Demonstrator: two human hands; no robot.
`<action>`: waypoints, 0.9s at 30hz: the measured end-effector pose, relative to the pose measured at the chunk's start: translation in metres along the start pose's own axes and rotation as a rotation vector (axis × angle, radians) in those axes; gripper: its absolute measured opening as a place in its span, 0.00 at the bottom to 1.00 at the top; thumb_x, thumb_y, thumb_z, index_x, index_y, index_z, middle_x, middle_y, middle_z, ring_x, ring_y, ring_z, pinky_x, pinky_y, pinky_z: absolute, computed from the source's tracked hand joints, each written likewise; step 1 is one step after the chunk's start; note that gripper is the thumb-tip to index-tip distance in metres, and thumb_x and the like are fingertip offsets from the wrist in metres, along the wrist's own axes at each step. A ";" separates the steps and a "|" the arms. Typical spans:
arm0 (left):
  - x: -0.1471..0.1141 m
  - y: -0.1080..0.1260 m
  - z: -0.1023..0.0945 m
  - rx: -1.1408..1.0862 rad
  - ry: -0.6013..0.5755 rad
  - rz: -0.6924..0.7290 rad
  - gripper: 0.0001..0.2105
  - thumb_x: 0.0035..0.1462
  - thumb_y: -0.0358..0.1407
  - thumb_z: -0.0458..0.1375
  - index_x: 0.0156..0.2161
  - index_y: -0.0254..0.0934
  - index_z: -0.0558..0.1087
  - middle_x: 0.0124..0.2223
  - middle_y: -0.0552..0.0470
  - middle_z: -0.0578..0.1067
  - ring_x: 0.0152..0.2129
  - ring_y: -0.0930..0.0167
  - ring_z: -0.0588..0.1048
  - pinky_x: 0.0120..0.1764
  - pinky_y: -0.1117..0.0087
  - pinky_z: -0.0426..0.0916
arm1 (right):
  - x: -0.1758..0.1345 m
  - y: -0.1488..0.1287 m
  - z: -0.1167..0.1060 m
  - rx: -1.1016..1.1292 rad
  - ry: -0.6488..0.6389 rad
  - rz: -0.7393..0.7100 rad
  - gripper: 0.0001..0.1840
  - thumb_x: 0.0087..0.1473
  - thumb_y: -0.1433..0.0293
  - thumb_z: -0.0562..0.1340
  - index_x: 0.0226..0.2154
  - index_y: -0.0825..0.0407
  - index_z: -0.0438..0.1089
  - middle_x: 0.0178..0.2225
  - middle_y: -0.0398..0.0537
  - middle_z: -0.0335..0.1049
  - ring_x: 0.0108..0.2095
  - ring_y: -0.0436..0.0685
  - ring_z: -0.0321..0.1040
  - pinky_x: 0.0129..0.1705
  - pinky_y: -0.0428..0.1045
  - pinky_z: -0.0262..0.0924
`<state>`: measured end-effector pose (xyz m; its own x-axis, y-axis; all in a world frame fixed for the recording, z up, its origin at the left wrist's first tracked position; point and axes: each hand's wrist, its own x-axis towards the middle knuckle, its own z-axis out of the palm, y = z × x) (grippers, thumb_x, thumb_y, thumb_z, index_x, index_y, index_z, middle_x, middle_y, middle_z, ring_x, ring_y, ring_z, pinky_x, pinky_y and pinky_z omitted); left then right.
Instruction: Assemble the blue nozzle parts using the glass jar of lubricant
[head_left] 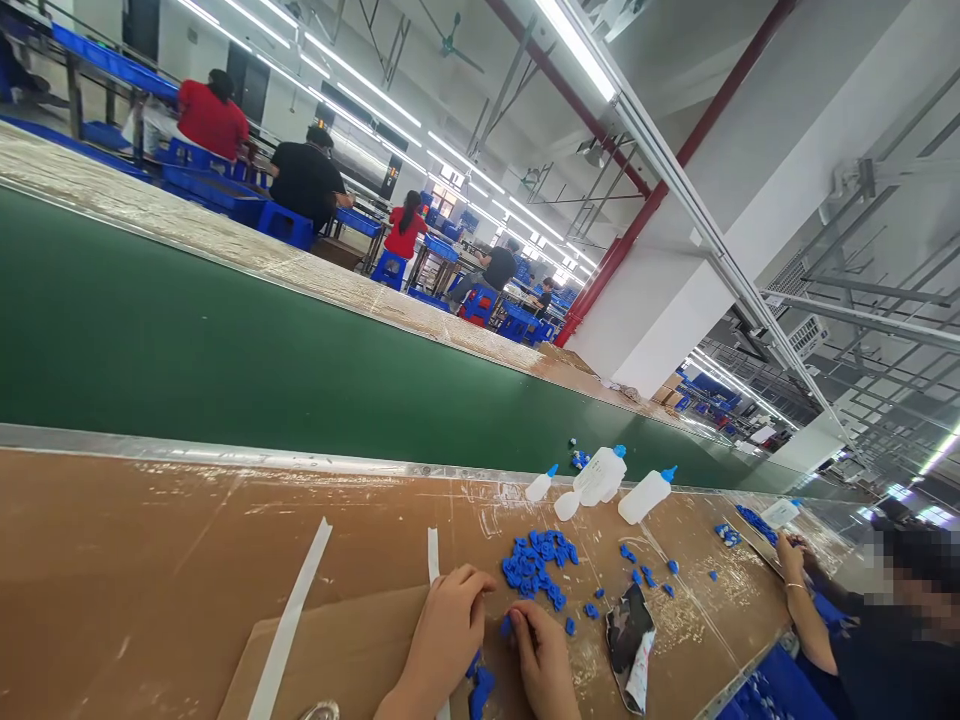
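My left hand [451, 625] rests over the edge of a flat cardboard sheet [352, 640], its fingers curled together; whatever they hold, if anything, is hidden. Close beside it, my right hand [544, 655] pinches a small blue piece [506, 626] between thumb and fingertips. Just beyond both hands lies a pile of small blue pieces [532, 568], whose exact kind I cannot make out. More blue pieces [481, 690] lie between my wrists. Two strips of white tape [292, 620] run across the cardboard.
White squeeze bottles [645, 497] with blue caps stand near the green conveyor belt [300, 360]. A crumpled dark packet [628, 640] lies right of my hands, near scattered blue bits. On the right, a co-worker [892, 640] handles things at the same brown table [112, 580].
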<state>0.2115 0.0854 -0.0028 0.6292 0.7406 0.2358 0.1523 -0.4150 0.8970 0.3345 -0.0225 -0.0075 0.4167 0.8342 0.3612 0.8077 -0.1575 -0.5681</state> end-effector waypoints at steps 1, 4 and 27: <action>0.000 0.000 0.000 -0.001 -0.001 0.000 0.18 0.53 0.21 0.46 0.36 0.38 0.77 0.37 0.47 0.78 0.38 0.62 0.75 0.44 0.60 0.68 | 0.000 -0.002 -0.001 0.000 -0.033 -0.014 0.31 0.61 0.48 0.48 0.26 0.51 0.73 0.23 0.47 0.73 0.25 0.54 0.69 0.28 0.45 0.60; 0.000 -0.001 0.001 -0.008 0.000 0.003 0.18 0.53 0.21 0.47 0.35 0.38 0.77 0.37 0.47 0.78 0.37 0.62 0.75 0.43 0.60 0.67 | 0.001 -0.009 -0.004 0.006 -0.112 -0.055 0.32 0.58 0.45 0.51 0.21 0.50 0.74 0.22 0.46 0.72 0.26 0.54 0.69 0.29 0.45 0.59; 0.002 -0.005 0.000 -0.145 0.085 0.053 0.16 0.52 0.25 0.46 0.32 0.38 0.76 0.35 0.46 0.78 0.36 0.62 0.77 0.42 0.60 0.71 | 0.004 0.006 -0.011 0.032 0.094 0.095 0.09 0.53 0.67 0.61 0.32 0.48 0.78 0.34 0.51 0.75 0.38 0.60 0.72 0.43 0.55 0.65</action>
<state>0.2123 0.0890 -0.0069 0.5655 0.7643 0.3100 0.0049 -0.3790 0.9254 0.3457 -0.0257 -0.0018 0.5287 0.7631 0.3716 0.7500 -0.2151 -0.6255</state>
